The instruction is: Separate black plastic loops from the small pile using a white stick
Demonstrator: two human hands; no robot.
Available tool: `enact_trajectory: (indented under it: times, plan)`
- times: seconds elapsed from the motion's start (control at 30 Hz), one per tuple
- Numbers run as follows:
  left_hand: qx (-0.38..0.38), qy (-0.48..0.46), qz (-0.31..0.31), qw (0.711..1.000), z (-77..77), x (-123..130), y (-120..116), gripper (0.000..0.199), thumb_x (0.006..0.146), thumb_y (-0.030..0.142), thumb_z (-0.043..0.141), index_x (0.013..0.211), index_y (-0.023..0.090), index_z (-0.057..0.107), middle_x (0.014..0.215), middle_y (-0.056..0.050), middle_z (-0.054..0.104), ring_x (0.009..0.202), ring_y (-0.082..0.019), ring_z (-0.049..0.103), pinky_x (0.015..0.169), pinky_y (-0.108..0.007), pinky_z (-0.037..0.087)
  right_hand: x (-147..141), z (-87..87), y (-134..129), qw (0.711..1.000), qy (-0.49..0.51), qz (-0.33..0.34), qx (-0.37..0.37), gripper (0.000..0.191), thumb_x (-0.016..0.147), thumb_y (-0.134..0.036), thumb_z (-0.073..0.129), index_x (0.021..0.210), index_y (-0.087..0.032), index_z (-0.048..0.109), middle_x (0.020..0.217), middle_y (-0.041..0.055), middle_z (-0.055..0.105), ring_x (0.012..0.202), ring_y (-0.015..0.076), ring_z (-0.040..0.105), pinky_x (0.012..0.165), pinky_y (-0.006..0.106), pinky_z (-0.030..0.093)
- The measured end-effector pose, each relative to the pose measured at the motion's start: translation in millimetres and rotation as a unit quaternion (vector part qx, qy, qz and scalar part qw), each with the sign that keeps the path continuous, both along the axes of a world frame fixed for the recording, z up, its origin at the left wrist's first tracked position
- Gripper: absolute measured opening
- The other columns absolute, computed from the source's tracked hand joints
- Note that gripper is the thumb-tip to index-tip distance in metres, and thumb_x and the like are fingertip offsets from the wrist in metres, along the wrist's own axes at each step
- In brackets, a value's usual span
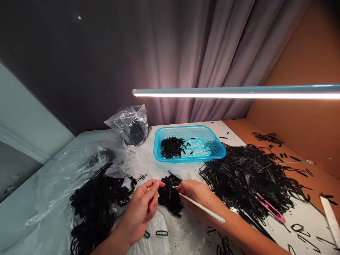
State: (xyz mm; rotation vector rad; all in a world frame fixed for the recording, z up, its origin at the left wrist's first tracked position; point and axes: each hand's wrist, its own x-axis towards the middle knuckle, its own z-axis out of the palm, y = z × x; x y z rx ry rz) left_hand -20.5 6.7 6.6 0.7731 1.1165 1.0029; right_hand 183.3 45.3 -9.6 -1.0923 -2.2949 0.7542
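Note:
My left hand (145,200) is closed, thumb pressed on the index finger, at the left edge of a small heap of black pieces (170,196). What it pinches is too small to make out. On the heap's right side my right hand (192,189) is closed around a thin white stick (203,209), whose rounded end points down to the right over my forearm. The fingertips of my right hand are partly hidden. A blue basket (190,160) behind the hands holds small black pieces (171,147) on its left side.
A large pile of black loops (247,177) lies right, with a pink-handled tool (272,209) on it. Another black pile (95,209) lies left on clear plastic (50,198). A clear bag (132,124) stands behind. A lit tube lamp (233,94) crosses above the table.

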Motion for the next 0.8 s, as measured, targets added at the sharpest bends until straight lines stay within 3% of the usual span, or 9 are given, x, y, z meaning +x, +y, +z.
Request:
enact_trajectory:
  times: [0.13,0.27,0.37,0.47,0.53,0.67,0.8]
  plan:
    - [0.044,0.102,-0.028,0.993,-2.7,4.8,0.4,0.039,0.086,0.047,0.053,0.104,0.014,0.06,0.061,0.001,0.058,0.034,0.0,0.021,0.038,-0.021,0.006,0.4,4.4,-3.9,0.999,0.0,-0.011,-0.04,0.012,0.082,-0.013,0.055,0.084,-0.017,0.066,0.08,0.002,0.069,0.07,0.015,0.062,0.06,0.022,0.042]
    - [0.049,0.141,-0.05,0.988,-7.2,5.3,2.6,0.04,0.085,0.048,0.054,0.103,0.013,0.064,0.057,0.001,0.057,0.037,-0.002,0.021,0.04,-0.021,0.011,-4.3,1.0,-1.3,0.998,0.0,-0.018,-0.054,0.01,0.076,-0.008,0.057,0.071,-0.016,0.063,0.086,0.0029,0.071,0.08,0.0172,0.065,0.071,0.024,0.043]
    - [0.081,0.173,-0.022,0.981,-10.6,4.1,3.4,0.034,0.077,0.041,0.067,0.1,0.016,0.068,0.077,-0.002,0.062,0.046,-0.003,0.036,0.046,-0.019,0.024,-5.9,1.4,-1.9,0.998,0.006,-0.038,-0.049,0.012,0.076,-0.007,0.056,0.074,-0.016,0.064,0.088,0.0026,0.072,0.081,0.0182,0.064,0.076,0.028,0.043]
    - [0.086,0.14,-0.003,0.986,-12.5,4.4,2.7,0.039,0.071,0.036,0.075,0.106,0.019,0.067,0.097,-0.004,0.064,0.065,-0.008,0.053,0.06,-0.02,0.036,-5.4,7.3,-9.7,0.996,0.055,-0.059,-0.024,0.01,0.084,-0.013,0.054,0.083,-0.017,0.063,0.098,0.0025,0.07,0.086,0.0168,0.063,0.074,0.027,0.044]
    - [0.075,0.09,0.003,0.993,-13.0,5.1,1.8,0.037,0.07,0.033,0.077,0.103,0.017,0.068,0.094,-0.006,0.066,0.072,-0.011,0.056,0.063,-0.02,0.038,-6.4,10.3,-16.2,0.991,0.123,-0.029,0.041,0.008,0.088,-0.016,0.054,0.087,-0.018,0.061,0.101,0.0024,0.069,0.088,0.0153,0.062,0.075,0.026,0.045]
    - [0.032,-0.027,0.031,0.999,-12.9,4.2,0.3,0.024,0.069,0.03,0.078,0.084,0.013,0.069,0.066,0.0,0.059,0.05,-0.003,0.037,0.047,-0.016,0.024,-12.0,9.9,-23.7,0.966,0.181,0.06,0.176,0.008,0.087,-0.009,0.056,0.087,-0.016,0.057,0.112,0.0037,0.066,0.091,0.014,0.061,0.079,0.028,0.045]
    - [0.032,-0.078,0.03,0.996,-9.0,2.1,0.3,0.019,0.075,0.029,0.074,0.084,0.013,0.067,0.058,0.006,0.05,0.043,0.002,0.017,0.043,-0.015,0.01,-14.1,10.0,-25.2,0.96,0.239,0.031,0.145,0.009,0.085,-0.007,0.058,0.085,-0.016,0.054,0.112,0.0051,0.063,0.092,0.0123,0.061,0.078,0.024,0.049]
